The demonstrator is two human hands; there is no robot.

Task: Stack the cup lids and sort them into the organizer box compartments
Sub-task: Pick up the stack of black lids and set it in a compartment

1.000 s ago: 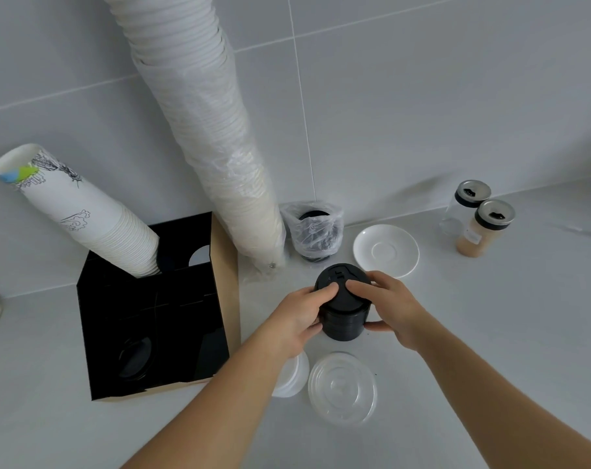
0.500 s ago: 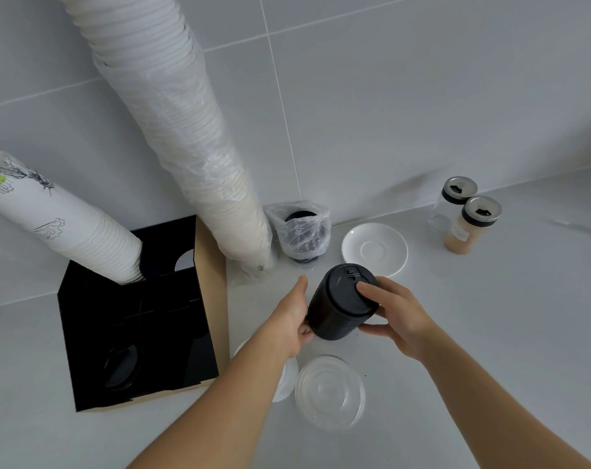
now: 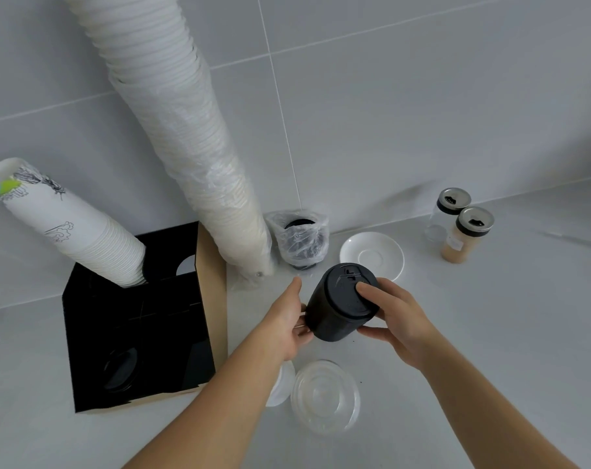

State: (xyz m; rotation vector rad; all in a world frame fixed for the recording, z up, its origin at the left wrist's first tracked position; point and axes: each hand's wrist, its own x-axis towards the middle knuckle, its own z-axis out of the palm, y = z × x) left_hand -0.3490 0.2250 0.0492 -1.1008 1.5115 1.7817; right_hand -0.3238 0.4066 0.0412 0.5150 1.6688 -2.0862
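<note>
At the left, a black cardboard organizer box [image 3: 141, 319] divided into compartments is sitting on the pale grey counter [image 3: 490, 333]. A tilted stack of white printed paper cups [image 3: 67, 225] is poking out of its rear left compartment, and a black round lid [image 3: 119, 368] is lying in the front left compartment; the other compartments are too dark to read. Just right of the box, a tall plastic-sleeved column of white cups [image 3: 185, 137] is leaning against the tiled wall, with a clear plastic bag of black lids [image 3: 299, 240] standing beside its foot. Nearer the camera, a clear domed plastic lid [image 3: 324, 396] is lying by a partly hidden white lid [image 3: 282, 387].

The left hand [image 3: 287, 319] is pressing against the side of the black stack of cup lids [image 3: 341, 302], while the right hand [image 3: 393, 321] is gripping its top and far side. Farther right, a white round saucer [image 3: 371, 255] and two glass shaker jars with metal caps [image 3: 464, 225] are standing.

Compared with a second ago, the black stack is now tipping to the left off the counter instead of standing upright, and the left thumb is no longer resting on its top.
</note>
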